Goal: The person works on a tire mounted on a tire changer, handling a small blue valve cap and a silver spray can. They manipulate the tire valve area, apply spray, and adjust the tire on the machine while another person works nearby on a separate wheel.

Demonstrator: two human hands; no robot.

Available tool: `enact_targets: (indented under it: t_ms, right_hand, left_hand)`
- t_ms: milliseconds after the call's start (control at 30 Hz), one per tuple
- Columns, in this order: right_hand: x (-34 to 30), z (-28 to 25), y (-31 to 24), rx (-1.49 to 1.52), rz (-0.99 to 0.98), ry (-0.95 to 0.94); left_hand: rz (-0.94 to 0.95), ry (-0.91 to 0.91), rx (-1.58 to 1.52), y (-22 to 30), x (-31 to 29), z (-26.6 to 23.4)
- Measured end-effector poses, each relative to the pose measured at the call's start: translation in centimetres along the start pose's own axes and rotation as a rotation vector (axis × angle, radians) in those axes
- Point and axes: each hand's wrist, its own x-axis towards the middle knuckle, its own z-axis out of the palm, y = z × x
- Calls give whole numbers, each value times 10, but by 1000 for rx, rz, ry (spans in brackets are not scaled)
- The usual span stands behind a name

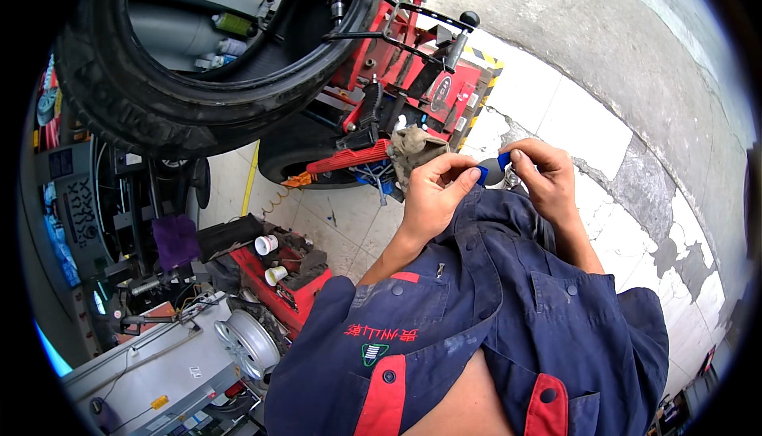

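A small round dark-grey tire patch (492,170) with blue film at its edges is held between my two hands, in front of my chest. My left hand (435,198) is closed in a pinch on the patch's left side, where a bit of blue film shows beside the thumb. On the other side, my right hand (545,179) pinches a blue film piece (504,159) at the patch's upper right edge. Below them spreads my dark blue work jacket (476,277) with red tabs.
A big black tire (198,130) stands raised at the upper left, close to a red machine (456,98) with metal arms. At lower left are a red tool cart (305,297) with white cups and a silver wheel rim (248,343). The tiled floor (583,110) is cracked.
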Motion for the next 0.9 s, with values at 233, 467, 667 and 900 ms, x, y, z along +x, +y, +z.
enact_targets:
  t_ms: [233, 467, 667, 900]
  right_hand:
    - [1, -6, 8, 236, 95, 8]
    - [2, -3, 6, 233, 84, -14]
    - [1, -3, 3, 254, 109, -54]
    - [1, -2, 3, 242, 44, 147]
  left_hand:
    - [-8, 9, -10, -3, -1, -2]
    - [-32, 35, -79, -1, -1, -1]
    - [-62, -7, -240, -5, 1, -3]
    - [-139, -22, -392, -15, 2, -11]
